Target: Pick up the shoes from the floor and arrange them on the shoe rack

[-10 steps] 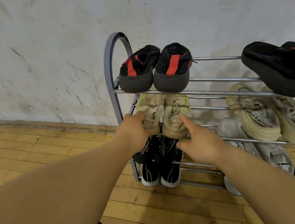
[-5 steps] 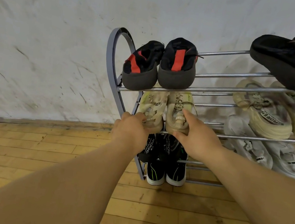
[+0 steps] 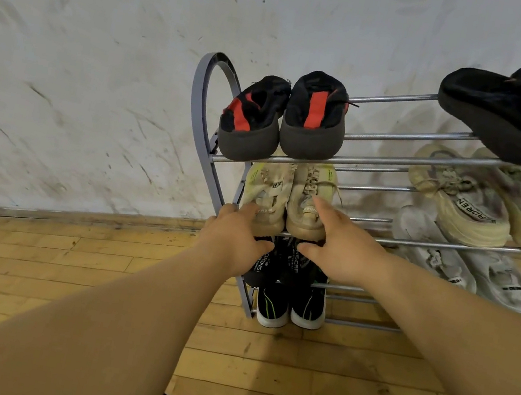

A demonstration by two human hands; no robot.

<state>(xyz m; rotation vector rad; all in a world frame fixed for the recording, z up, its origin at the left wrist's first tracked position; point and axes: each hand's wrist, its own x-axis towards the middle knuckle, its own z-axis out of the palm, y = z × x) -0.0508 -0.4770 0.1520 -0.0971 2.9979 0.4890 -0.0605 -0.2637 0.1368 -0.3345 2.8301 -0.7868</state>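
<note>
Head camera looks down at a metal shoe rack (image 3: 197, 95) with three levels of rails, standing against the wall. Ten shoes show in full on it, in five pairs, plus one more that is cut by the frame edge.

On the top level sit two black-and-red shoes (image 3: 252, 119) at the left end. A black shoe (image 3: 517, 114) sits at the right end, and I cannot tell whether a second lies behind it.

On the middle level, at the left end, are the left beige shoe (image 3: 266, 195) and the right beige shoe (image 3: 309, 188), side by side and touching, heels toward the camera. Two cream chunky sneakers (image 3: 461, 198) lie well to their right.

On the lowest level two black sneakers (image 3: 272, 300) with white soles tilt toe-down at the left, and two white sneakers (image 3: 431, 248) lie at the right.

Two bare hands reach in. The left hand (image 3: 234, 238) curls its fingers over the heel of the left beige shoe, gripping it. The right hand (image 3: 344, 247) pinches the right beige shoe, with its forefinger laid along the top and its thumb under the heel.

The floor (image 3: 99, 273) is worn yellow wood plank. The wall (image 3: 101, 65) is white and heavily scuffed with dark marks, and a pale strip runs along its foot.
</note>
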